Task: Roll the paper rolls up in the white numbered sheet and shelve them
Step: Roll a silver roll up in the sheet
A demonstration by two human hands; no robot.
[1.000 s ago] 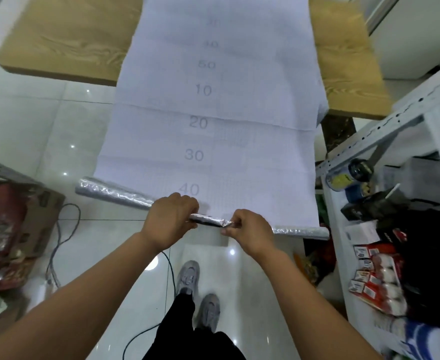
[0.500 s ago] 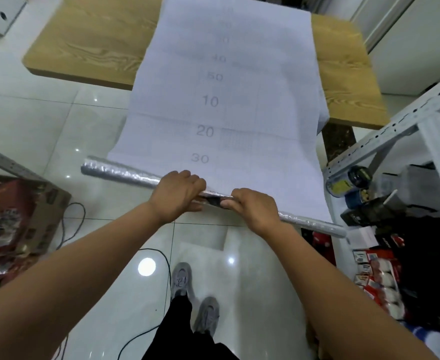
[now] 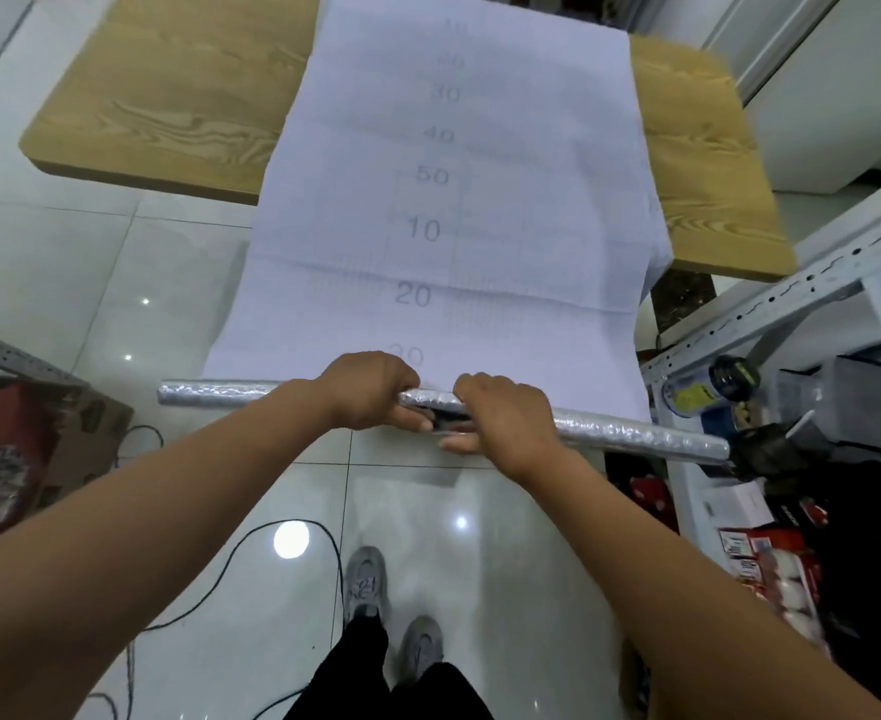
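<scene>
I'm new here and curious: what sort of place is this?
Probably a small shop's stockroom, though that's a guess. A slotted metal rack at the right holds red packaged goods, a printed cardboard box sits on the tiled floor, and a wooden table serves as workspace.

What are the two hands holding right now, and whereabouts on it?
Both grip the silver roll near its middle: the left hand and the right hand side by side, fingers curled over it, where the white numbered sheet meets it.
</scene>
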